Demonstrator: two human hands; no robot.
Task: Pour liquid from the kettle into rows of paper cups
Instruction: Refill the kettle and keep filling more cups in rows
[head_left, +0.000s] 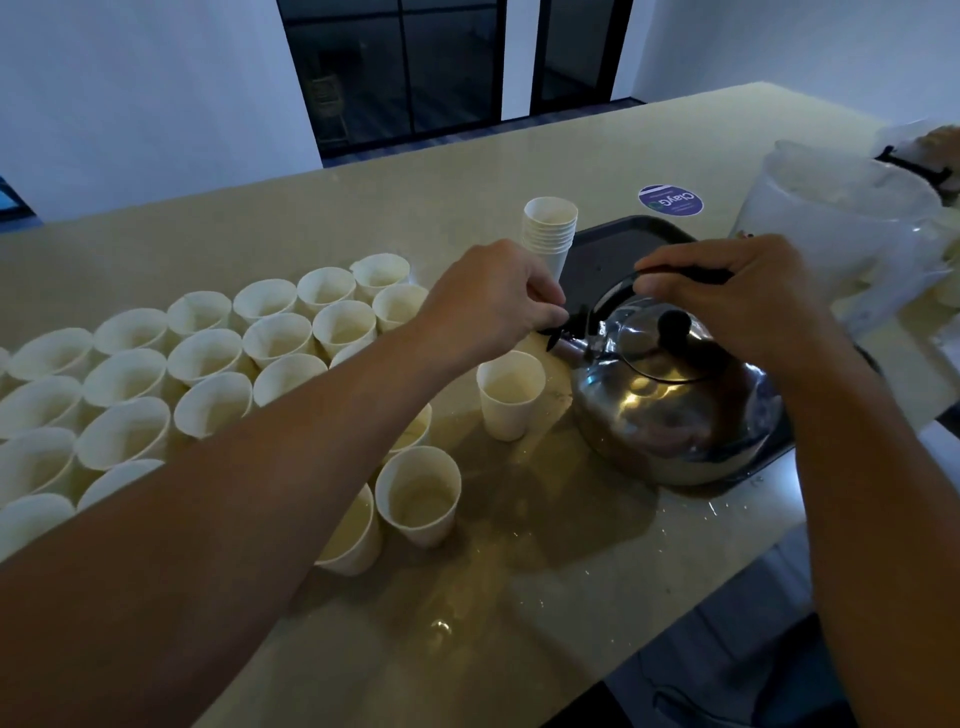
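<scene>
**Both hands on the kettle**

Head view: kettle (675, 410) sits on the near end of a dark tray (623, 244) toward the worktop (415, 182) right edge, spout facing left. Right hand (737, 296) grip curled around the black handle on top. Left hand (493, 301) grip pinching the black spout cap. One cup (511, 395) just beside the spout; rows of cups (208, 358) spread left. Cup stack (549, 234) beside the tray's far left corner. Wet patches on the worktop near the front edge.

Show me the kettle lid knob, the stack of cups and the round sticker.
kettle lid knob (674, 323), head view, on its black top.
stack of cups (550, 228), head view, on the upper rims.
round sticker (670, 200), head view, on its purple centre.
</scene>
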